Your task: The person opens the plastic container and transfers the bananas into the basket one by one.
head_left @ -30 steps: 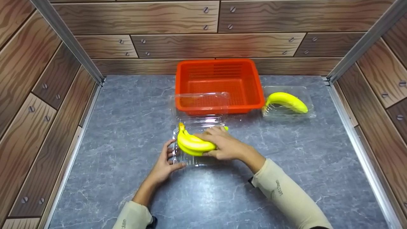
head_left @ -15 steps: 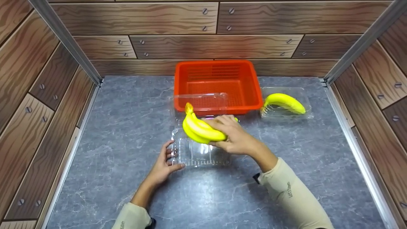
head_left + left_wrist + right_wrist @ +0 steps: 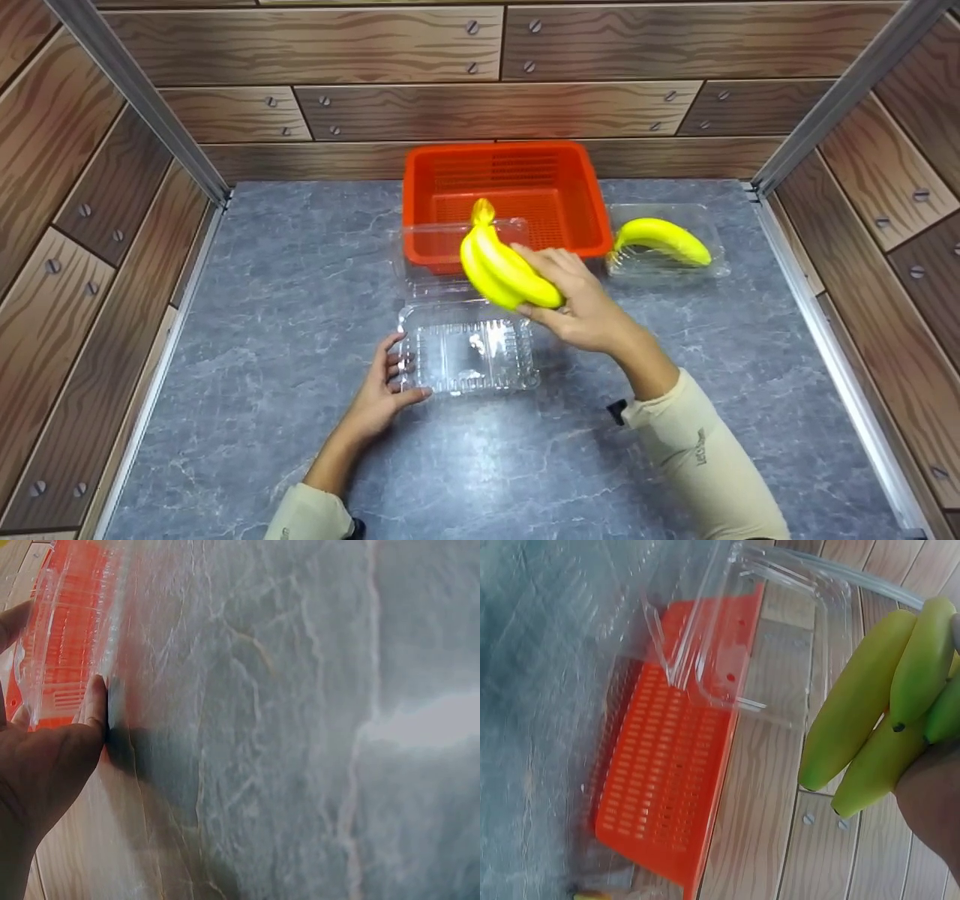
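My right hand point(image 3: 581, 307) grips a bunch of yellow bananas point(image 3: 502, 270) from its right side, raised above the table. In the right wrist view, the green-tinged tips of the bananas point(image 3: 862, 705) point down and left. An open clear plastic clamshell box point(image 3: 472, 356) lies in front of me, its base bare and its lid point(image 3: 442, 281) tipped back toward the basket. My left hand point(image 3: 382, 390) holds the base's left end, with the thumb at the front corner and the fingers along the side. The left wrist view shows the left hand point(image 3: 52, 757) around the transparent wall.
Behind the clamshell stands an orange-red plastic basket point(image 3: 604, 244) with slotted walls, nothing seen inside. To its right, a single banana point(image 3: 667, 238) lies in another clear plastic container point(image 3: 716, 225). Wood-patterned panels point(image 3: 390, 112) enclose the grey marbled table point(image 3: 300, 262) at the back and sides.
My right hand has lifted the bunch of bananas out of the clamshell base and moved it up, back and to the right, over the basket's front edge. The left hand has stayed at the box.
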Demonstrator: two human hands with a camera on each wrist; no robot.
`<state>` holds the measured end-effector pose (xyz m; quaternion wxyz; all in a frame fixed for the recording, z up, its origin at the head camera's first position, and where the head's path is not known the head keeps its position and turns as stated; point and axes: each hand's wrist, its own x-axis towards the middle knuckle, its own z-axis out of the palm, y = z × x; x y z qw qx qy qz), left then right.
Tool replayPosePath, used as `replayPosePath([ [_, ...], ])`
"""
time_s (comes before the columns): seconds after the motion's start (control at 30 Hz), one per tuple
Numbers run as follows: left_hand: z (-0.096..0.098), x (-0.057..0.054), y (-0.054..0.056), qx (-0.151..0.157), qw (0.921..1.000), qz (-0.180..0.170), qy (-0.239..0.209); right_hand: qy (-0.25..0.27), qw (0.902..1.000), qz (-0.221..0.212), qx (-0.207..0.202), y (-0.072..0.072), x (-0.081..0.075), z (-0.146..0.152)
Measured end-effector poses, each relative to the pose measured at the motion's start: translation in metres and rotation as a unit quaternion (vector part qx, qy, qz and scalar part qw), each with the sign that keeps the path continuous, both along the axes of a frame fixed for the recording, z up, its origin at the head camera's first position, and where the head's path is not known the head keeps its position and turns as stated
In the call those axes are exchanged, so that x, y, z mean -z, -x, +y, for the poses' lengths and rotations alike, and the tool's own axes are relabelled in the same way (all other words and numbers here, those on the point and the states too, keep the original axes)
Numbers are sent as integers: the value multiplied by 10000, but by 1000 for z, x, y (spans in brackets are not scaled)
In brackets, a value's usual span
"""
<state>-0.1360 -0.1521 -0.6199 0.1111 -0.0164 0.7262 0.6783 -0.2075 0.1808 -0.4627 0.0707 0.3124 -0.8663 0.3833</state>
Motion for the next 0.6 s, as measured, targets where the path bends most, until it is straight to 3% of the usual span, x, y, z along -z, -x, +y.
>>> replayPosePath([
  [0.23, 0, -1, -1, 7, 10000, -19, 30, 558, 9973, -282, 396, 14, -2, 16],
  [0.47, 0, -2, -1, -32, 10000, -84, 22, 1395, 9812, -345, 1291, 56, 11, 32],
  [0.6, 1, -1, -1, -10, 9999, -104, -13, 1467, 9744, -533, 1616, 81, 18, 37],
])
